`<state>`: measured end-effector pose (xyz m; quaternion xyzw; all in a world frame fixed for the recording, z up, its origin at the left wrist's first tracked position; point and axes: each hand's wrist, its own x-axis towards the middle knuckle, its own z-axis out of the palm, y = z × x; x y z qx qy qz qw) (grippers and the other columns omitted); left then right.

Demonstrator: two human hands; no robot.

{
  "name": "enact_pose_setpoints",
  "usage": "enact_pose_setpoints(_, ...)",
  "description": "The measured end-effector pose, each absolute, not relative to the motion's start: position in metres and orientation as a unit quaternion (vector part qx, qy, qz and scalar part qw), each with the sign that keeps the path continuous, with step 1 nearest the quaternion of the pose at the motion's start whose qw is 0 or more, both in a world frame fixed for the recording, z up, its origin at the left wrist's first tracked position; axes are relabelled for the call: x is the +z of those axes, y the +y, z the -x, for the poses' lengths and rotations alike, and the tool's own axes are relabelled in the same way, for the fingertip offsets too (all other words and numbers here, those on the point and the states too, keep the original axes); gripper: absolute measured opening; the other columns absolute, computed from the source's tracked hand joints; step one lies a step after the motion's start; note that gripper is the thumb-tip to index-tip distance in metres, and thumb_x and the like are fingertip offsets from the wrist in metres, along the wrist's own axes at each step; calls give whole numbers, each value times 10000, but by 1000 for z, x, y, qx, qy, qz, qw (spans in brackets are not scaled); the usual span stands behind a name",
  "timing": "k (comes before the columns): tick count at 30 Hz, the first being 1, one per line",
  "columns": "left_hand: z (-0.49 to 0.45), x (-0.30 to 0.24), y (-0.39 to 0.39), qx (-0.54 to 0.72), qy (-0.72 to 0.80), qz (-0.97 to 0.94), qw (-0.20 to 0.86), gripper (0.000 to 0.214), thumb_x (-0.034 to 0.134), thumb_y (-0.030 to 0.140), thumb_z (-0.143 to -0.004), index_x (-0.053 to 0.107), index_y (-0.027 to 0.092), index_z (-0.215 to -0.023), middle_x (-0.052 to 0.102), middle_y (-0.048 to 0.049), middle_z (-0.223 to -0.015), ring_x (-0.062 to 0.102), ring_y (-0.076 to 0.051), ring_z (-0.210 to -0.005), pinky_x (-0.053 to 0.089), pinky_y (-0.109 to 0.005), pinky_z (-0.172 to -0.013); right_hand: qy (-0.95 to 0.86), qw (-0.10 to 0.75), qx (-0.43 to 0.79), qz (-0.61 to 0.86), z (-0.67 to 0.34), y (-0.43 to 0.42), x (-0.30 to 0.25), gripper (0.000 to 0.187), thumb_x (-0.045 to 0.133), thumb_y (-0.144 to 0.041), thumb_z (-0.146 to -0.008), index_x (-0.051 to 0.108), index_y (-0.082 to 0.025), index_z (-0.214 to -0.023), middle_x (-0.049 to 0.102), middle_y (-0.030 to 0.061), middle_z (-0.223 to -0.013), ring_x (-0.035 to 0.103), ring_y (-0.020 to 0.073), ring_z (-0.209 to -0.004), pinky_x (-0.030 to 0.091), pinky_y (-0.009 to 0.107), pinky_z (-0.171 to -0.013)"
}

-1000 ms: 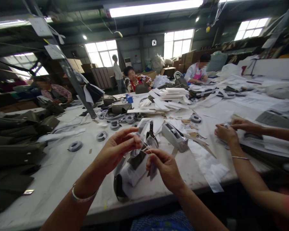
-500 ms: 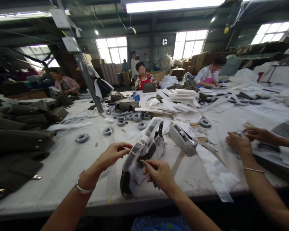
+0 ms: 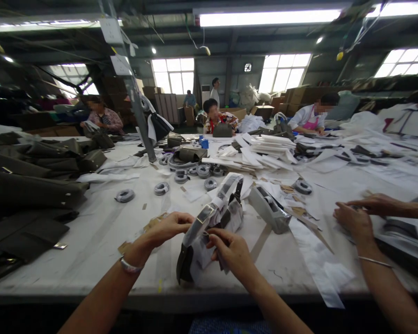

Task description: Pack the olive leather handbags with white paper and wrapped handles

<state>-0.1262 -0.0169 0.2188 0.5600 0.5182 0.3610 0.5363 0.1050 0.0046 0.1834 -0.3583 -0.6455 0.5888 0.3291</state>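
A dark handbag (image 3: 185,266) stands on the table in front of me, with clear film and white tissue around its body. Its strap (image 3: 196,230), wrapped in film and carrying a gold rectangular buckle, arches over the top. My left hand (image 3: 169,228) is at the strap's left side, fingers drawn together, their tips partly hidden behind it. On the near side my right hand (image 3: 231,253) pinches close under the strap, where a small pale loop shows; what exactly it holds is too small to make out. Something dark hangs below its fingers.
Behind the handbag lies a film-wrapped grey bag (image 3: 271,211). Wrapped strap coils (image 3: 125,195) and white sheets (image 3: 264,148) spread across the table. Dark bags (image 3: 31,185) are piled at left. A co-worker's hands (image 3: 357,218) work at right, and a metal post (image 3: 141,118) rises beyond.
My left hand has moved in against the strap, its fingertips now partly behind it. My right hand stays pinched under the strap. The view has shifted slightly, uncovering brown scraps behind my left hand.
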Motion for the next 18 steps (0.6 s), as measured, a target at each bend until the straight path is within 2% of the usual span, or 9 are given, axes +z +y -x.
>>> enact_pose_setpoints(3,134,219,-32,399,510,-516,561,298,723,432,-827,746,137,-866,691,-58,-873,584,-171,-815,456,-270,-776,-692,308,572,314,-117,2,186,421,686,-275,-829,650,-196,-1240,757,33,-914,728,184,-763,578,285,-736)
enact_pose_setpoints(5,135,215,-40,438,499,-482,572,283,716,429,-844,726,145,-851,681,-68,-930,593,-176,-874,467,-273,-805,-726,316,527,308,-121,-2,188,508,722,-191,-776,622,-219,-1273,750,28,-1008,709,202,-949,533,318,-911)
enact_pose_setpoints(6,134,213,-43,459,492,-464,575,274,712,425,-852,714,151,-848,672,-68,-952,594,-175,-898,471,-271,-814,-738,322,501,317,-123,-3,189,503,725,-171,-768,626,-223,-1259,747,28,-1029,697,207,-989,513,325,-944)
enact_pose_setpoints(10,128,201,-52,537,452,-404,587,266,733,424,-839,690,163,-858,645,-58,-953,599,-158,-903,480,-249,-801,-749,342,440,358,-126,-10,190,237,701,-207,-821,696,-217,-1057,751,32,-961,704,213,-913,526,309,-845)
enact_pose_setpoints(13,122,192,-56,588,418,-369,585,303,738,482,-823,686,184,-838,634,-29,-908,595,-137,-882,481,-233,-809,-729,400,437,343,-129,-15,188,69,693,-255,-860,725,-222,-912,749,29,-896,706,202,-860,531,290,-794)
enact_pose_setpoints(16,115,184,-56,626,402,-336,578,293,782,478,-781,711,220,-901,631,-2,-884,581,-103,-830,474,-205,-794,-693,471,474,270,-127,-20,189,22,703,-243,-863,708,-221,-861,751,42,-938,704,208,-933,534,301,-864)
enact_pose_setpoints(18,111,181,-54,633,405,-323,575,325,835,425,-733,728,223,-964,641,-6,-874,566,-88,-766,462,-186,-723,-682,481,509,213,-121,-20,194,11,687,-227,-877,683,-222,-869,747,52,-1007,692,214,-1005,528,313,-913)
